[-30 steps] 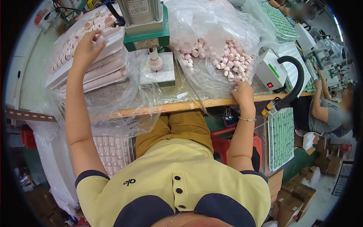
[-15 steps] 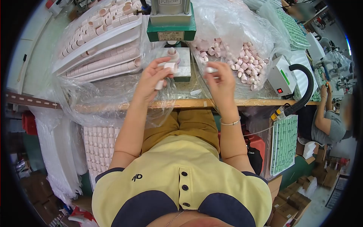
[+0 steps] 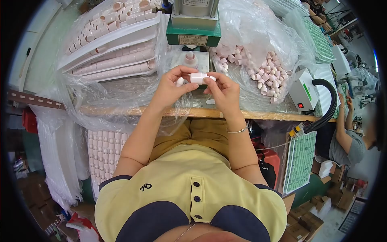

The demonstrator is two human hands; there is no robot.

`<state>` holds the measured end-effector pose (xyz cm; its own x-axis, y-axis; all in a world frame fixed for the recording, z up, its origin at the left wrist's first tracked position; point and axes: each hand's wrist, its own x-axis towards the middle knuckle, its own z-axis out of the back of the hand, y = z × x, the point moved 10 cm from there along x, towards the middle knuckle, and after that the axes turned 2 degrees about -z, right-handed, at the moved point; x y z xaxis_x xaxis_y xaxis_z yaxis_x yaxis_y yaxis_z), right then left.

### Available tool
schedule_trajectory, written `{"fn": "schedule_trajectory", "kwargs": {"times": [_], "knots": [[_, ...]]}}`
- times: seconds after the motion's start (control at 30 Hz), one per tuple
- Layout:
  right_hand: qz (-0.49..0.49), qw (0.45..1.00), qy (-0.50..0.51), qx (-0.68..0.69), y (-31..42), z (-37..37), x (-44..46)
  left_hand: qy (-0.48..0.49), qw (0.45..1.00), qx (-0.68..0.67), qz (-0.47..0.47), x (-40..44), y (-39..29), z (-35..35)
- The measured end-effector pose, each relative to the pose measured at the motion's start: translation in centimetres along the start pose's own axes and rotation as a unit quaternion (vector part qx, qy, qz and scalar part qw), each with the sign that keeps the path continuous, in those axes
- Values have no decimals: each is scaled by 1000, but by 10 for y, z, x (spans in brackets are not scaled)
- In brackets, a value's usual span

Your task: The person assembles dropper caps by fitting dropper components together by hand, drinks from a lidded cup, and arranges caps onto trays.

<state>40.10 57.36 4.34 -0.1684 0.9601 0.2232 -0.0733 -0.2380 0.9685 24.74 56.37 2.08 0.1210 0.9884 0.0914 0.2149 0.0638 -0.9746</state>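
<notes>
In the head view, we find the pale pink cylinder (image 3: 198,78) in front of the body, above the near edge of the bench (image 3: 161,112) and on the near side of the press (image 3: 193,34). Its long axis runs sideways, roughly level and parallel to that edge, so that one end faces each hand.

We note the left hand (image 3: 171,89) grasping the cylinder by its left part between thumb and fingers. A small white rounded piece (image 3: 179,82) also sits within this hand, against the fingers.

We note the right hand (image 3: 226,90) pinching a white-tipped plug (image 3: 210,79) at the right end of the cylinder. This is the governing relation: the plug lies directly right of the cylinder, close to its axis, with the right hand nearer that end. The two appear to meet — we cannot tell how far, if at all, the plug sits inside, because the fingertips cover the joint.

Beyond the hands, a pink part (image 3: 190,59) stands upright on the press base. Loose pink pieces (image 3: 271,76) lie to the right, on clear plastic; trayed pink cylinders (image 3: 96,34) lie to the left.
</notes>
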Motion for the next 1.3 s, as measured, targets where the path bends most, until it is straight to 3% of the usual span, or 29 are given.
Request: {"fn": "schedule_trajectory", "kwargs": {"times": [0.03, 0.07, 0.13, 0.23, 0.37, 0.4, 0.47, 0.57, 0.63, 0.67, 0.77, 0.8, 0.83, 0.87, 0.97, 1.0, 1.07, 1.13, 1.17, 1.2, 1.27, 1.3], "knots": [[-73, 997, -3, 18, -13, 1, -1, -8, 998, 59, -22, 0, -5, 1], [-74, 997, -4, 19, -12, 2, -1, -7, 998, 60, -21, 0, -6, 0], [-164, 976, 34, 136, -28, -5, -4, -17, 943, 255, -215, -9, -48, -11], [-176, 972, 59, 145, -27, -6, -8, 11, 902, 334, -274, -17, -60, -22], [-149, 983, 45, 97, -12, -3, -9, 5, 922, 336, -194, -12, -54, -30], [-139, 988, 32, 63, -11, 4, -5, -87, 914, 345, -194, -9, -63, -21], [-123, 992, 18, 28, -16, 12, 8, -178, 898, 349, -199, 0, -71, -4], [18, 991, -55, -124, 1, 18, 34, -213, 873, 391, -199, 40, -43, 32], [45, 984, -34, -168, 2, -1, 54, -145, 948, 268, -94, 72, -3, 50], [67, 975, -19, -212, 4, -12, 64, -145, 947, 269, -100, 72, -4, 54], [128, 950, -12, -284, 17, -39, 79, -166, 980, -105, -47, 55, 4, 74], [158, 928, 5, -338, 16, -51, 80, -167, 979, -102, -48, 48, -1, 78], [132, 922, 14, -365, 6, -57, 85, -170, 940, -295, -13, 39, 8, 79], [138, 922, 17, -361, 3, -59, 86, -166, 864, -476, 20, 31, 13, 76], [175, 902, 13, -395, 7, -56, 72, -182, 806, -563, -12, 8, -1, 89], [177, 913, -3, -367, 12, -44, 66, -173, 771, -613, -28, 2, -9, 96], [139, 938, -24, -316, 17, -8, 51, -141, 757, -637, -39, -14, -33, 112], [157, 899, -144, -382, 2, 62, 31, -119, 890, -420, -133, -33, -70, 141], [135, 889, -151, -411, -2, 95, 21, -174, 945, -235, -147, -43, -91, 160], [89, 834, -185, -513, -21, 133, 9, -221, 963, -41, -152, -50, -117, 179], [-43, 767, -200, -608, -49, 183, -12, -309, 892, 272, -187, -55, -168, 216], [-45, 767, -198, -609, -51, 189, -18, -313, 834, 414, -188, -48, -192, 227]]}}
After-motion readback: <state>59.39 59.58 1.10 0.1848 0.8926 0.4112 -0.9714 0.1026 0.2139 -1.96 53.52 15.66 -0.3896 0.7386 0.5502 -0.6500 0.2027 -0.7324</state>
